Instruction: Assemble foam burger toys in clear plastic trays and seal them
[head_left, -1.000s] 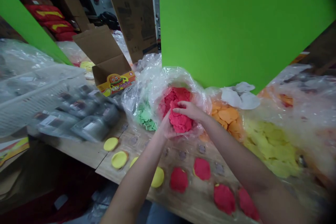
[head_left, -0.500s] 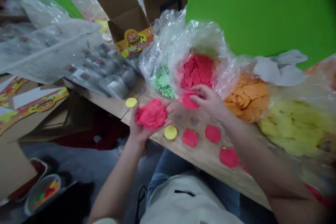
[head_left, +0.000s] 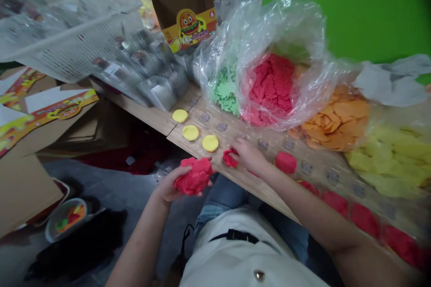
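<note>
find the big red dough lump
In the head view, the red dough lump sits in the left hand, off the wooden table's edge, near the small red piece under the right hand.

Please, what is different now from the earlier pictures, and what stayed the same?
The left hand carried a soft red dough lump out of the clear plastic bag, and it holds the lump past the table edge. The right hand moved onto a small red dough piece on the light wooden board. The flat orange dough pile stayed in place.
</note>
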A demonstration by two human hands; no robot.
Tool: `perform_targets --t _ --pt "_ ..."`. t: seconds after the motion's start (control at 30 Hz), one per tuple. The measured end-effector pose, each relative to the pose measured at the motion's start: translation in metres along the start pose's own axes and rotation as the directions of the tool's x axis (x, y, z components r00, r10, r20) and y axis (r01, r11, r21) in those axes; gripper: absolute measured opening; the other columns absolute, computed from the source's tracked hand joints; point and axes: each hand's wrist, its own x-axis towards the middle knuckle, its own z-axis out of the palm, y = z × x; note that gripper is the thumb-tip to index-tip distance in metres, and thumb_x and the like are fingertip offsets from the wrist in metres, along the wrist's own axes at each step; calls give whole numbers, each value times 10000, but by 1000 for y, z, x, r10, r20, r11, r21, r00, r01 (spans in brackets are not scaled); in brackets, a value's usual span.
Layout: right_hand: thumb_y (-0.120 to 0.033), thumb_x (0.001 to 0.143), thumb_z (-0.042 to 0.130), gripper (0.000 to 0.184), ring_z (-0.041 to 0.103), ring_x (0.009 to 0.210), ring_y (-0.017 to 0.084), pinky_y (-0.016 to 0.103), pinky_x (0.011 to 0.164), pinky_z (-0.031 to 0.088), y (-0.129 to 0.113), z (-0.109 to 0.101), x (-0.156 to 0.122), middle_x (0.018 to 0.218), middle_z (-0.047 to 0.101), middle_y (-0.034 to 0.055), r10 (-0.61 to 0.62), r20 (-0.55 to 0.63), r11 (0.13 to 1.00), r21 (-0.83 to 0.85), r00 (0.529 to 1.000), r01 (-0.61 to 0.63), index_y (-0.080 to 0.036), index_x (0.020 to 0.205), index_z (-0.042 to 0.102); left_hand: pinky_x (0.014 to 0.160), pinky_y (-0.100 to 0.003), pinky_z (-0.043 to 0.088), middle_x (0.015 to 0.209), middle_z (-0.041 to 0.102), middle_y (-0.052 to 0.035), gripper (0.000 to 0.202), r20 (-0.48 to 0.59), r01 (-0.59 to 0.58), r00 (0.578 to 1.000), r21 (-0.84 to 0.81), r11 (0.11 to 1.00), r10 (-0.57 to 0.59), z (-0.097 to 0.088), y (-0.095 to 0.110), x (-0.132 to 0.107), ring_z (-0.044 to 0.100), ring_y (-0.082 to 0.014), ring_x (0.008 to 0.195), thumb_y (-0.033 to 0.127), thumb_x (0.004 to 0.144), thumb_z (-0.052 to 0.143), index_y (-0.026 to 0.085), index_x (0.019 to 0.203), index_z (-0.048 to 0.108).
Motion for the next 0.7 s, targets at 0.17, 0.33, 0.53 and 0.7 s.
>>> perform_targets --t 0.17,0.33,0.53,0.7 --pt "-205 832 453 287 415 1120 260 376 917 344 -3 0 -16 1169 506 137 -89 -82 977 -201 993 71 -164 1101 541 850 -509 430 1307 439 -156 563 55 46 998 -126 991 -39 10 -3 26 448 -339 1158 494 815 390 150 1260 421" --pt "-193 839 439 367 154 1311 300 483 1023 203 -5 4 -33 1394 312 125 -202 -154 931 -338 967 141 -177 1199 507 980 -581 252 1415 274 -167 813 39 -135 986 -383 914 162 18 0 36 229 -353 1297 702 752 289 126 1326 327" --pt "-132 793 454 364 225 1284 285 460 1006 260 -11 2 -50 1325 407 110 8 -328 962 -254 945 -96 -191 1134 565 1040 -522 200 1431 274 -101 647 0 -300 938 -496 815 346 21 6 36 194 -305 1320 549 827 315 165 1347 309" --pt "-113 801 429 348 255 1269 296 495 1007 256 -20 2 -54 1286 443 125 19 -319 975 -205 947 -88 -167 1112 574 1018 -510 264 1354 397 -130 496 -93 -321 943 -493 808 319 25 8 37 347 -286 1254 352 858 344 153 1311 373"
